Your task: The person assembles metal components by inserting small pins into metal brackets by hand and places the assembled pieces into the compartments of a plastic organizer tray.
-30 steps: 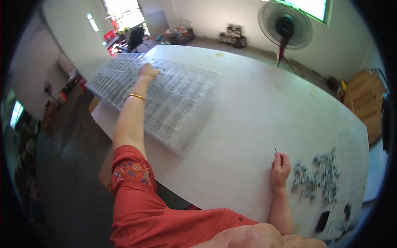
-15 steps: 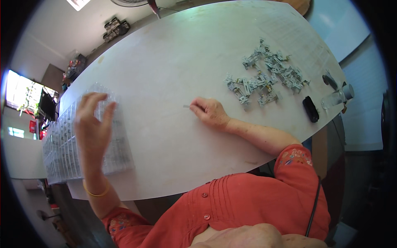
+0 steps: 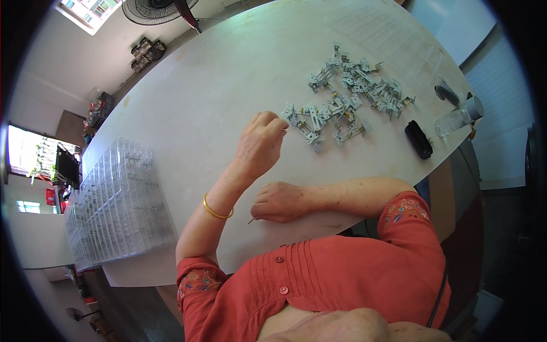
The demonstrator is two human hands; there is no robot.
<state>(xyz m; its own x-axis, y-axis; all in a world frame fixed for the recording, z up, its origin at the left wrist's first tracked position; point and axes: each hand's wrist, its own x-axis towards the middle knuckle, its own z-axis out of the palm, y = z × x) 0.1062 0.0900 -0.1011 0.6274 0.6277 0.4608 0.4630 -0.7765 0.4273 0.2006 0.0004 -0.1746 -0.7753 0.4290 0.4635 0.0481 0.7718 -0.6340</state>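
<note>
My left hand (image 3: 259,145), with a gold bangle on its wrist, is raised at the left edge of a loose pile of small metal bracket assemblies (image 3: 336,111). Its fingers are curled in; whatever they hold, if anything, is hidden. Nearer to me, my right hand (image 3: 277,202) is closed and rests low over the white tabletop (image 3: 216,102). From under its fingers sticks the tip of a thin grey metal rod (image 3: 250,221). The brackets are silvery, with some brass-coloured bits, and lie tangled together.
A stack of clear plastic trays (image 3: 122,199) with many compartments stands at the table's left edge. On the right are a black case (image 3: 419,139), a clear bottle (image 3: 456,119) and a dark object (image 3: 447,94). A fan (image 3: 156,8) stands beyond the far edge.
My left hand has gone from above the clear trays across to the bracket pile, and its fingers have closed. My right hand has drawn back toward me, still gripping the thin rod.
</note>
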